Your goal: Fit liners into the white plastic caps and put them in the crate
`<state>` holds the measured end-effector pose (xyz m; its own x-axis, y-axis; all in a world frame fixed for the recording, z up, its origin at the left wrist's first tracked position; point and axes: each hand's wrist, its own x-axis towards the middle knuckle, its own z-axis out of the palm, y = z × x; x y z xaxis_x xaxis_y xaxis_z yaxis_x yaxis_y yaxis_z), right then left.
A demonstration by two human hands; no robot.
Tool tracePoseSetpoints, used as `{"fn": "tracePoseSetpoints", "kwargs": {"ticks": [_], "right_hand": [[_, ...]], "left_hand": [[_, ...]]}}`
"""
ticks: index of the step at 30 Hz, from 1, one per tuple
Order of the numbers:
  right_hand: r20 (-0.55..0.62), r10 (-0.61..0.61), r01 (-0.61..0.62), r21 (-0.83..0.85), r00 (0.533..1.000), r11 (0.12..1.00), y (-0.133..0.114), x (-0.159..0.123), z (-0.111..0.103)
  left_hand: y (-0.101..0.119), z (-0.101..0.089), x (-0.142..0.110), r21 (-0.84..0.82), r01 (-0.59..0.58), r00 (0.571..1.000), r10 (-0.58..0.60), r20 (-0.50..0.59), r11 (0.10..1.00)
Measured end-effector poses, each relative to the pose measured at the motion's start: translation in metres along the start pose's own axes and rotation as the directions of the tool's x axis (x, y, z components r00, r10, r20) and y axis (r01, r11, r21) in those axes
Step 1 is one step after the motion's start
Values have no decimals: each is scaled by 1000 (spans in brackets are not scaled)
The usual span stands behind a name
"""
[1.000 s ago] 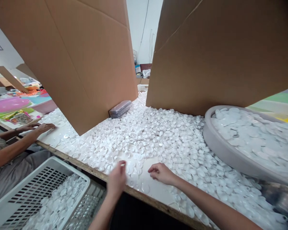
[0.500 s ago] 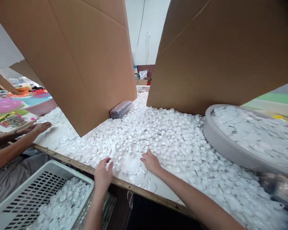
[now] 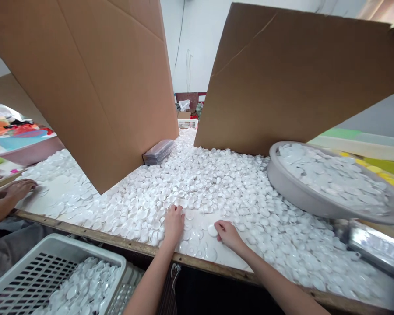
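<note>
The right hand's point(image 3: 229, 235) fingers pinch a white disc point(image 3: 212, 230) by its edge over a barer patch of the surface point(image 3: 230, 260), while the left hand's point(image 3: 174, 224) curl narrowly among the white pieces point(image 3: 200, 181), whether gripping one cannot be told. Much seems left: pieces lie thickly beyond both sets of fingers, though the basket point(image 3: 57, 239) well left of them is partly filled and the tub point(image 3: 293, 197) to their right heaped.

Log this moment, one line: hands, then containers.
left hand: at white pieces | right hand: at single white disc, grip unclear | grey tub: right, holding flat discs | white crate: lower left, holding white pieces
</note>
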<state>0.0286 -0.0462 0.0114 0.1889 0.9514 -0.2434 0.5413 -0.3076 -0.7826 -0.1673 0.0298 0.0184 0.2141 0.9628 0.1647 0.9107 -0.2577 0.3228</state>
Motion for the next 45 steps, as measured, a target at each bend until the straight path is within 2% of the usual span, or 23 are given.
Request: {"fn": "tracePoseSetpoints", "kwargs": {"ticks": [3,6,9,11,14,16,19,22,27,30,33,34,36,37,38,39,40,42,43,45], "right_hand": [[20,180,-181,175,983,968,15,-2,-7],[-34,266,-245,295,963,924,22,3,-15],[-75,263,-218,374,962,901,25,8,-24],[-83,242,-182,444,967,877,26,8,-31],[-100,220,-132,541,970,831,25,2,-41],[-79,222,-143,550,972,823,23,-3,-46],[35,210,-201,478,977,855,20,-10,-45],[115,184,-216,419,976,882,16,-11,-35],[148,197,-232,280,969,932,5,-1,-19],[186,229,-262,177,955,949,1,4,-17],[177,211,-232,106,961,967,-1,5,-17],[167,206,-223,88,964,971,-1,5,-17],[161,212,-228,84,964,970,-1,4,-17],[170,222,-240,99,960,966,-1,3,-16],[186,232,-257,123,955,959,0,3,-15],[206,240,-273,150,948,950,0,2,-15],[225,246,-288,177,943,941,2,2,-14],[255,242,-301,230,936,925,5,2,-13],[267,231,-300,256,936,919,7,3,-13],[302,210,-300,295,930,907,10,5,-16]], "left_hand": [[-1,-1,-3,-162,-43,996,29,-90,986],[19,-3,-11,-379,-87,990,37,-138,921],[56,1,-24,-579,-148,985,175,-10,802],[80,8,-32,-631,-187,944,315,96,752],[99,18,-37,-553,-244,887,413,205,797],[100,23,-38,-439,-250,891,383,246,863],[93,25,-39,-331,-208,917,301,261,921],[87,25,-40,-354,-150,931,252,263,923],[85,31,-41,-438,-72,942,206,266,896],[84,35,-41,-452,-44,920,212,329,891],[78,33,-37,-497,-54,902,256,349,866],[76,31,-34,-536,-66,884,299,360,842],[72,25,-25,-619,-59,813,397,426,783],[72,23,-20,-638,-38,775,426,468,769],[73,21,-15,-626,-21,758,421,499,780],[76,21,-11,-582,-17,771,381,510,813],[80,21,-7,-509,-28,808,319,496,860],[92,26,-4,-324,-78,896,210,393,943],[97,30,-4,-242,-105,923,185,337,965],[105,37,-6,-150,-163,942,199,270,975]]}}
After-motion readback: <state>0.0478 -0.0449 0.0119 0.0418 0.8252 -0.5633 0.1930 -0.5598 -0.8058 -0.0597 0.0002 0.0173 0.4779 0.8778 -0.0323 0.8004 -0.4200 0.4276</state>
